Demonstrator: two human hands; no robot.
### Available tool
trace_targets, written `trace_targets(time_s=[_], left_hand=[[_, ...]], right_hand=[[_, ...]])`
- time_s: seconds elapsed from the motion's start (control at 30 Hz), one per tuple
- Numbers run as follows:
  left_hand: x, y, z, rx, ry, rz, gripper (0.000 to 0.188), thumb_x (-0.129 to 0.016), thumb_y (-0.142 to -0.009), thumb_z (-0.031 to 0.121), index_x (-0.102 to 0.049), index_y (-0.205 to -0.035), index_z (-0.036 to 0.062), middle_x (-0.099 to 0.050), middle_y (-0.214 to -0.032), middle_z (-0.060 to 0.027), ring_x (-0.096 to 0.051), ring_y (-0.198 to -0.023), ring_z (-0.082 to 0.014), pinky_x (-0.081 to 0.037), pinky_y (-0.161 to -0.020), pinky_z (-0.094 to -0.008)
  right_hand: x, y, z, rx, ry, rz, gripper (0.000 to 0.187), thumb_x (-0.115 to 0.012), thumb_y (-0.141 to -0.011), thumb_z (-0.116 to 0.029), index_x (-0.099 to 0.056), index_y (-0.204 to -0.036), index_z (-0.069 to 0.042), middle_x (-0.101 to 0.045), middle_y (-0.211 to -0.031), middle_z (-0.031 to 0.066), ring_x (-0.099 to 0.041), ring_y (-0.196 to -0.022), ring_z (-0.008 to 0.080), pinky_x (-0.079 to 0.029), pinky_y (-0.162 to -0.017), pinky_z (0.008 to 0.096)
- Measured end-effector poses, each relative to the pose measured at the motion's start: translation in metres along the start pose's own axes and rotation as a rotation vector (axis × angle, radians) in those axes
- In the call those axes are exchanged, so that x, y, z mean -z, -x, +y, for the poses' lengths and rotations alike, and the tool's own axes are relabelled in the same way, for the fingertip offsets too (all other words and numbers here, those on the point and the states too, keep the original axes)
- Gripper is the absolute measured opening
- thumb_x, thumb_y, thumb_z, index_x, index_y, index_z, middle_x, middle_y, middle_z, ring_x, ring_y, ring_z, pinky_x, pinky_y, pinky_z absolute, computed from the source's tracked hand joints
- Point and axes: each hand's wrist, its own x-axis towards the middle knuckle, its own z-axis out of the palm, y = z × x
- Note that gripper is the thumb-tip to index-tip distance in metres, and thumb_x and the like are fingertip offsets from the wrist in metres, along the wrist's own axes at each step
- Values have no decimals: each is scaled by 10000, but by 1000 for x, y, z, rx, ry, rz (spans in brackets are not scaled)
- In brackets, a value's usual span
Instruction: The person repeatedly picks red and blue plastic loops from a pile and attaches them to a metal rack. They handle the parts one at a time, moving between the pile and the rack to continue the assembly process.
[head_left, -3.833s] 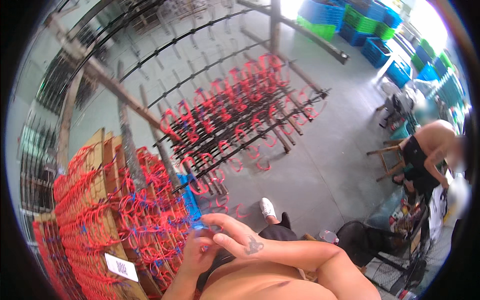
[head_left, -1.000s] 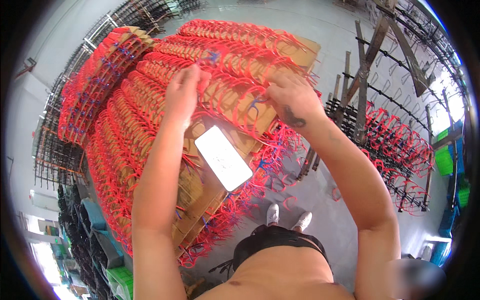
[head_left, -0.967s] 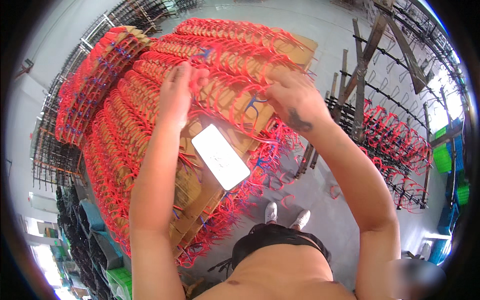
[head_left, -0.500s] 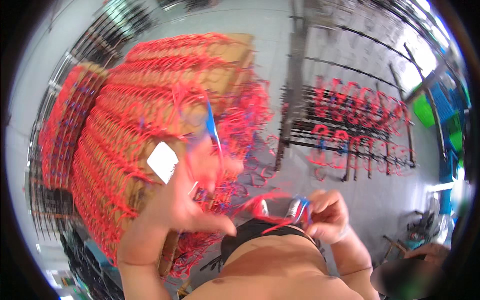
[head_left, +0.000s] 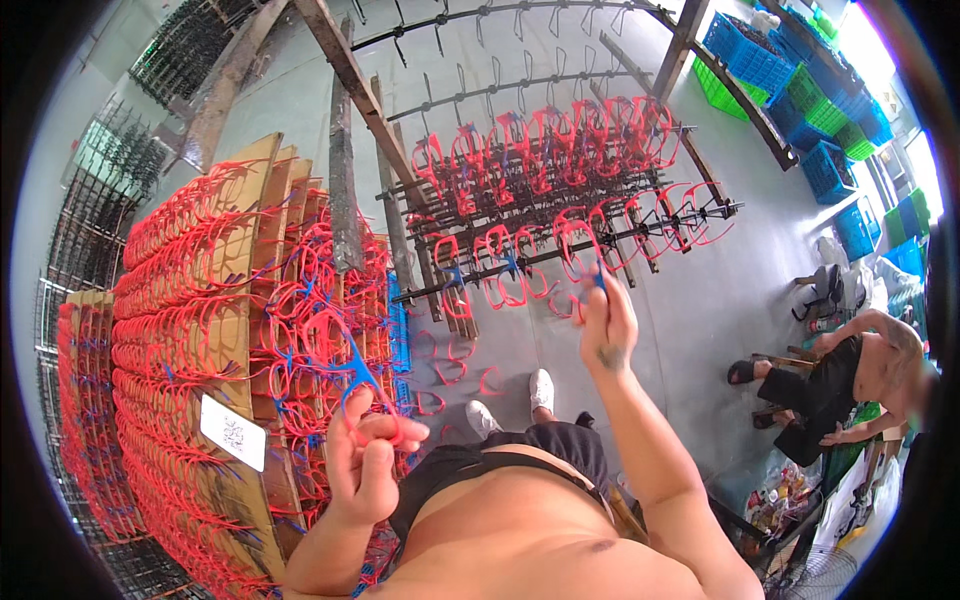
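My left hand (head_left: 365,455) is closed on a red glasses frame (head_left: 357,372) with a blue middle part, held up beside the boards at left. My right hand (head_left: 610,325) reaches out to the front bar of a dark rack (head_left: 520,262). Its fingers pinch the blue part of another red glasses frame (head_left: 599,275). Red loops overlap at that spot, so I cannot tell whether this frame touches the bar. Several similar red and blue frames hang along the rack.
Stacked cardboard sheets (head_left: 262,215), full of red frames, stand at left with a white card (head_left: 233,432) on them. Wooden posts (head_left: 345,170) rise by the rack. Blue and green crates (head_left: 740,55) line the far right. Another person (head_left: 880,365) sits at right. Loose frames lie on the floor.
The view has swung toward the rack. My right hand has gone from near my waist out to the rack's front bar. My left hand, blurred and spread before, is now closed on a glasses frame.
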Motion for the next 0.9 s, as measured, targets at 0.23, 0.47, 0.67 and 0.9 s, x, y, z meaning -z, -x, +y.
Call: trace_targets(time_s=[0.23,0.47,0.67,0.9], left_hand=[[-13,5,-35,117,138,81,449,-375,-973,164,-261,-1381,16,-632,-918,-159,-558,-748,-146,-460,-717,-281],[-17,8,-47,169,199,116,464,-388,-972,179,-254,-1382,6,-636,-934,-146,-559,-747,-144,-466,-729,-292],[-23,10,-53,209,204,94,481,-394,-972,181,-234,-1388,1,-631,-960,-148,-552,-753,-140,-470,-751,-299],[-32,6,-56,218,174,69,482,-400,-967,167,-233,-1383,-9,-628,-974,-160,-591,-853,-173,-460,-813,-307]], right_hand=[[-24,-26,44,-272,92,-30,348,-473,-958,-244,-531,-1217,-19,-501,-732,-18,-441,-560,42,-382,-478,209],[-34,-41,52,-477,107,24,345,-489,-935,-309,-600,-1028,4,-446,-563,-34,-390,-430,50,-342,-412,233],[-39,-48,62,-447,77,66,278,-546,-909,-254,-593,-833,10,-539,-653,12,-460,-618,77,-392,-566,244],[-39,-45,81,-476,-152,112,281,-567,-899,-224,-582,-748,12,-558,-812,12,-457,-659,53,-368,-570,212]])
